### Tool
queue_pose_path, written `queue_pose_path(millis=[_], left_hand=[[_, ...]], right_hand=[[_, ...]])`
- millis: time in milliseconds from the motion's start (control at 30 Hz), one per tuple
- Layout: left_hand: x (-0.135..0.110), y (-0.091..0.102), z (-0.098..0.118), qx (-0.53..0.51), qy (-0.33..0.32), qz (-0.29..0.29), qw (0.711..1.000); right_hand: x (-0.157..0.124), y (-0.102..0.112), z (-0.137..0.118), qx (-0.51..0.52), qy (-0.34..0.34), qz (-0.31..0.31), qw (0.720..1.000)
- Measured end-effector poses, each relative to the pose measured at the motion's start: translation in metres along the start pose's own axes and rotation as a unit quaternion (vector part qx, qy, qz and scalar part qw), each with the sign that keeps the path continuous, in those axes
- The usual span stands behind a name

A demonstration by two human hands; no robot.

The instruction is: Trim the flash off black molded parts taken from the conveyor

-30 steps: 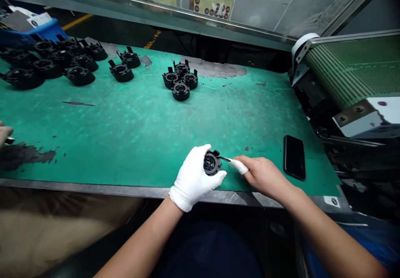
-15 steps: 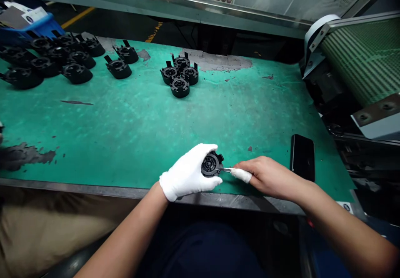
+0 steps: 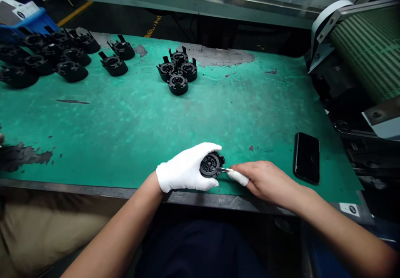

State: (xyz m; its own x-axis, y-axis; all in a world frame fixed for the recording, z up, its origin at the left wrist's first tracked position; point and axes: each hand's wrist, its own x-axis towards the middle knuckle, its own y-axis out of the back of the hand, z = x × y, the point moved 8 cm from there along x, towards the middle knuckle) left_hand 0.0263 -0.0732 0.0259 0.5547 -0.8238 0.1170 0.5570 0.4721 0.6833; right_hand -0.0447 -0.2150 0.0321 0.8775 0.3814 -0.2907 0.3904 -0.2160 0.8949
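Note:
My left hand (image 3: 187,169), in a white glove, is closed around a round black plastic part (image 3: 210,164). The part's open, ribbed face is turned up toward me, just above the table's front edge. My right hand (image 3: 261,179) is bare apart from a white cover on the thumb. It pinches a slim metal tool (image 3: 225,170) whose tip reaches into the part's face from the right; the tool's exact kind cannot be made out. Further back, a cluster of several similar black parts (image 3: 178,83) stands on the green table mat (image 3: 131,123).
More black parts (image 3: 72,70) stand at the back left, near a blue bin (image 3: 46,23). A black phone (image 3: 306,158) lies to the right of my right hand. A green conveyor belt (image 3: 371,44) rises at the far right. Another person's leg (image 3: 46,232) shows at lower left.
The camera view has shifted slightly. My left hand still grips the black part, and the metal tool's tip stays against its face with only a small change of angle.

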Motion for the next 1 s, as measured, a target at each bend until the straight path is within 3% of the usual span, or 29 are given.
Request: queue_pose_path(millis=[133, 367, 600, 667, 733, 800, 833, 900, 967, 1000], left_hand=[[0.005, 0.0, 0.004, -0.016, -0.02, -0.024, 0.999], [0.008, -0.003, 0.003, -0.02, -0.035, -0.041, 0.998], [0.012, 0.002, 0.006, -0.015, -0.046, -0.038, 0.998], [0.007, 0.0, 0.006, -0.008, -0.033, -0.033, 0.999], [-0.003, -0.003, 0.002, 0.002, 0.006, 0.005, 1.0], [-0.018, -0.006, -0.004, 0.014, 0.057, 0.085, 0.995], [-0.027, -0.008, -0.007, 0.021, 0.081, 0.13, 0.988], [-0.042, -0.013, -0.01, 0.036, 0.116, 0.204, 0.971], [-0.049, -0.018, -0.012, 0.054, 0.132, 0.235, 0.962], [-0.049, -0.02, -0.011, 0.062, 0.132, 0.239, 0.96]], right_hand=[[0.002, -0.001, -0.001, 0.022, 0.025, -0.025, 0.999], [0.005, -0.001, 0.004, 0.009, 0.003, 0.002, 1.0], [0.013, 0.009, -0.001, -0.024, 0.042, -0.056, 0.997], [0.008, 0.014, 0.001, 0.015, 0.042, -0.045, 0.998], [-0.001, 0.01, 0.005, 0.117, 0.005, -0.012, 0.993], [-0.014, -0.01, 0.008, 0.276, -0.065, 0.017, 0.959], [-0.02, -0.028, 0.006, 0.369, -0.099, 0.019, 0.924], [-0.027, -0.069, -0.011, 0.551, -0.139, 0.002, 0.823], [-0.028, -0.102, -0.035, 0.678, -0.16, -0.017, 0.717], [-0.027, -0.113, -0.045, 0.714, -0.166, -0.021, 0.679]])
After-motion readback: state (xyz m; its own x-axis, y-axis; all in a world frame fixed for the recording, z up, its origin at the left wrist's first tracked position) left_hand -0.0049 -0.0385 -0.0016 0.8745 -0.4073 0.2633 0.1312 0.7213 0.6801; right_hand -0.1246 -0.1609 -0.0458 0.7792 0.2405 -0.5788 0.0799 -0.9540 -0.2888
